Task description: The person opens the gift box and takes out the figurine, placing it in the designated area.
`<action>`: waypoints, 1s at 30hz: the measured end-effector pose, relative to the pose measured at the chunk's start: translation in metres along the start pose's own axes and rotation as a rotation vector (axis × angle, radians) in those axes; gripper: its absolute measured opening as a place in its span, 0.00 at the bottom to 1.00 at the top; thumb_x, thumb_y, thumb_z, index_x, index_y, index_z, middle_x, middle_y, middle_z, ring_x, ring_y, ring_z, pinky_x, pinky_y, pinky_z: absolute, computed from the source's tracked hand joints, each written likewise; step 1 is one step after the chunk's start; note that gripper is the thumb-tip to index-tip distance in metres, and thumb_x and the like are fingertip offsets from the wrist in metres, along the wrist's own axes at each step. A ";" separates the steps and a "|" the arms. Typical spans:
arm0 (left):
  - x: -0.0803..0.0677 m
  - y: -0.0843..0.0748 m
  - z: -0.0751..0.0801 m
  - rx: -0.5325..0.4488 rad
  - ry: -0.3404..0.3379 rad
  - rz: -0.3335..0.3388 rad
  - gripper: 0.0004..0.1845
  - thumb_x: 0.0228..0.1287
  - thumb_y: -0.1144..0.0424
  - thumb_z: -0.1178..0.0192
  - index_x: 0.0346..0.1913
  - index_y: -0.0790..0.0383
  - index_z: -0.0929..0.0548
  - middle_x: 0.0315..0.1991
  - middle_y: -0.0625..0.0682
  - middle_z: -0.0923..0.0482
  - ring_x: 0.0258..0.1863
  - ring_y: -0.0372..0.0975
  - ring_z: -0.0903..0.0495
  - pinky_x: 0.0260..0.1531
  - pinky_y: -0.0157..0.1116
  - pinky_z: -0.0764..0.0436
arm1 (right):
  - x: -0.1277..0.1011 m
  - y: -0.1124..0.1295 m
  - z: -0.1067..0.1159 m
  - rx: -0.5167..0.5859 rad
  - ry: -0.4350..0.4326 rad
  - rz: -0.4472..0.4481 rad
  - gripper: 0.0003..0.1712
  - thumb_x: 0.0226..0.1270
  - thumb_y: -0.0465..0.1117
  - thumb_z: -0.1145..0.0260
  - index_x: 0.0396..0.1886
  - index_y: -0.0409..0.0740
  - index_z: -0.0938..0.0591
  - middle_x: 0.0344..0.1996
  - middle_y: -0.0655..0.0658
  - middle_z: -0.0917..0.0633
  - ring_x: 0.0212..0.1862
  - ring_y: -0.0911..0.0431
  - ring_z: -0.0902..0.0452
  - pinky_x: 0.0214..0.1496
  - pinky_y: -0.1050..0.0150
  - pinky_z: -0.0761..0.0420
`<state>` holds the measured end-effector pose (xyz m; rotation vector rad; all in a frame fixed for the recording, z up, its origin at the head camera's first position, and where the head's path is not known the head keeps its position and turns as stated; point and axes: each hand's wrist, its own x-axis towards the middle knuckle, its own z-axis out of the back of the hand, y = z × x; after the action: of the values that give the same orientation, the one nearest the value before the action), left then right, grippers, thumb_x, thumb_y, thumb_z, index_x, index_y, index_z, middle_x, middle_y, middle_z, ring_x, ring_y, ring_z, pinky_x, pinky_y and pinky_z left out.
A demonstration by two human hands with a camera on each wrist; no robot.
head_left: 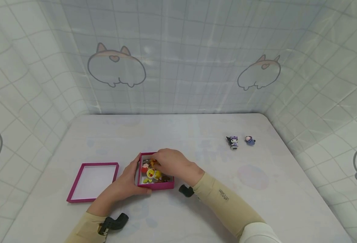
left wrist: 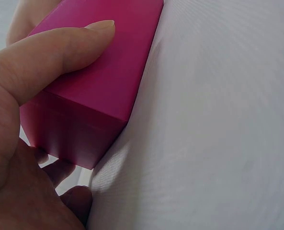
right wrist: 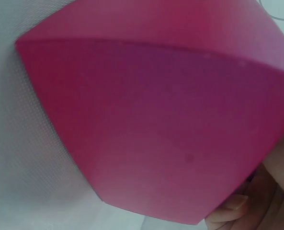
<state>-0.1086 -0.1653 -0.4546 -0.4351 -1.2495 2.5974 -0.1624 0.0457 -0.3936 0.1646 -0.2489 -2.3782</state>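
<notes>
A magenta box point(head_left: 158, 186) without its lid stands on the table and holds several small figurines. My left hand point(head_left: 124, 185) grips the box at its left end, with the thumb point(left wrist: 79, 45) along the front wall and the other fingers at the side. My right hand point(head_left: 173, 164) reaches over the back right rim, its bent fingers down among the figurines. An orange figurine point(head_left: 153, 163) is at those fingertips; whether they pinch it is hidden. Near it lie a yellow figurine point(head_left: 150, 173), a red figurine point(head_left: 144, 168) and a brown figurine point(head_left: 165, 179).
The matching lid point(head_left: 94, 180) lies inside-up on the table, left of the box. At the back right, a black-and-purple figurine point(head_left: 233, 142) and a blue-grey figurine point(head_left: 250, 140) are side by side. Grid-patterned curtains point(head_left: 178, 67) enclose the table's back and sides.
</notes>
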 end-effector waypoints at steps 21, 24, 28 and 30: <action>0.000 -0.001 0.001 -0.003 0.012 0.012 0.75 0.37 0.42 0.20 0.79 0.52 0.66 0.77 0.60 0.56 0.73 0.57 0.51 0.63 0.64 0.37 | 0.001 -0.003 0.001 0.055 0.017 0.030 0.17 0.68 0.48 0.31 0.53 0.48 0.15 0.40 0.55 0.16 0.38 0.64 0.26 0.45 0.72 0.22; 0.000 -0.002 0.002 0.000 0.010 0.015 0.75 0.38 0.42 0.20 0.79 0.52 0.66 0.77 0.60 0.56 0.73 0.57 0.51 0.63 0.64 0.38 | 0.000 -0.004 0.001 0.073 0.011 0.034 0.16 0.68 0.47 0.31 0.52 0.47 0.15 0.40 0.55 0.16 0.38 0.65 0.26 0.45 0.72 0.22; 0.000 -0.002 0.002 0.003 0.011 0.010 0.75 0.38 0.42 0.20 0.79 0.53 0.66 0.77 0.61 0.56 0.73 0.57 0.51 0.63 0.64 0.38 | -0.002 -0.004 0.002 0.097 -0.003 0.045 0.14 0.67 0.45 0.31 0.50 0.48 0.15 0.39 0.55 0.17 0.38 0.65 0.27 0.45 0.73 0.23; 0.000 -0.002 0.002 0.000 0.013 0.008 0.75 0.39 0.42 0.20 0.79 0.53 0.66 0.77 0.61 0.56 0.72 0.57 0.50 0.63 0.64 0.38 | -0.002 -0.004 0.002 0.111 -0.011 0.055 0.12 0.67 0.44 0.30 0.48 0.48 0.15 0.39 0.55 0.17 0.38 0.65 0.27 0.44 0.73 0.23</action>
<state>-0.1096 -0.1656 -0.4523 -0.4570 -1.2457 2.5966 -0.1642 0.0507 -0.3921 0.1941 -0.3860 -2.3120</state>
